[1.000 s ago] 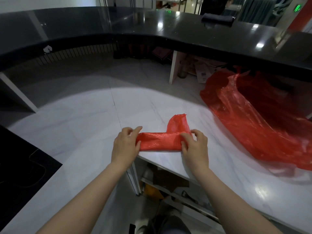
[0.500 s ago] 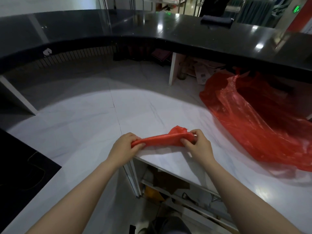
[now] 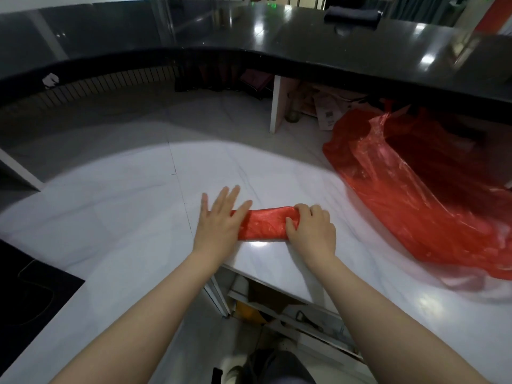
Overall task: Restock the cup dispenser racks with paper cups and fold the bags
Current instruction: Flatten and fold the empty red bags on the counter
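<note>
On the white counter (image 3: 133, 217), folded red bag (image 3: 263, 224), left hand (image 3: 221, 220) pressing flat, right hand (image 3: 313, 230) gripping its end

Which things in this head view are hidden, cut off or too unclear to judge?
- Left end of the folded red bag: covered by the left hand.
- Right end of it: inside the right hand grip.
- Loose red bag: cut off by the right edge; its contents cannot be told.
- Items under the dark counter: too dim.
- Cup racks: not in view.
</note>
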Motion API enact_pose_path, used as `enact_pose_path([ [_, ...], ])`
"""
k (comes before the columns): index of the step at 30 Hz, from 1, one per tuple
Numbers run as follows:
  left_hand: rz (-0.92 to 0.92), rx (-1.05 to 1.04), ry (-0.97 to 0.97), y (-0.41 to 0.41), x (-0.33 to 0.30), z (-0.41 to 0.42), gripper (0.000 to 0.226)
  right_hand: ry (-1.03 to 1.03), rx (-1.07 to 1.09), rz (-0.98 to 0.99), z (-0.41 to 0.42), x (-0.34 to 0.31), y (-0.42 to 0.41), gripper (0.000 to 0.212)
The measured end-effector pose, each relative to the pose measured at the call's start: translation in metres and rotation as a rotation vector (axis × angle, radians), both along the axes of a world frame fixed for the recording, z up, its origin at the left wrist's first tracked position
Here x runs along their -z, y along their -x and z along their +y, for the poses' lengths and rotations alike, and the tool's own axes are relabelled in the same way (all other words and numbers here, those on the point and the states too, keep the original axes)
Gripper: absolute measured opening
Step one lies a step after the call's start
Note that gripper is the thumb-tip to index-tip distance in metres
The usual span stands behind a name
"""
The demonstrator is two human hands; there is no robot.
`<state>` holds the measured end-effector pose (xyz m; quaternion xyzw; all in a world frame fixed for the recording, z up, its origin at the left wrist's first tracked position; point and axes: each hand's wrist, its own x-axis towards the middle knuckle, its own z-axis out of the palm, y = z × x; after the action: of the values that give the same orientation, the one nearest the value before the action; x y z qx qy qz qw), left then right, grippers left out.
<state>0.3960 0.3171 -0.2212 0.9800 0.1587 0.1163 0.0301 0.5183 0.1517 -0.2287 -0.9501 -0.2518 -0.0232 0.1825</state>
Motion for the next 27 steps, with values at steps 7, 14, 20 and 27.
enact_pose_path([
  [7,0.302,0.133,0.142,-0.009,0.021,-0.015,0.070,0.121,-0.442,0.073,-0.008,0.008,-0.011,0.057],
  [14,0.380,0.148,0.117,-0.014,0.019,-0.008,0.075,0.316,-0.427,0.135,-0.012,0.003,-0.017,0.078],
  [20,0.367,0.137,0.076,-0.006,0.021,-0.019,0.071,0.360,-0.365,0.087,-0.025,0.004,0.001,0.079],
  [27,0.407,0.100,0.070,-0.009,0.006,-0.020,0.089,0.351,-0.330,0.045,-0.088,-0.010,0.011,0.071],
])
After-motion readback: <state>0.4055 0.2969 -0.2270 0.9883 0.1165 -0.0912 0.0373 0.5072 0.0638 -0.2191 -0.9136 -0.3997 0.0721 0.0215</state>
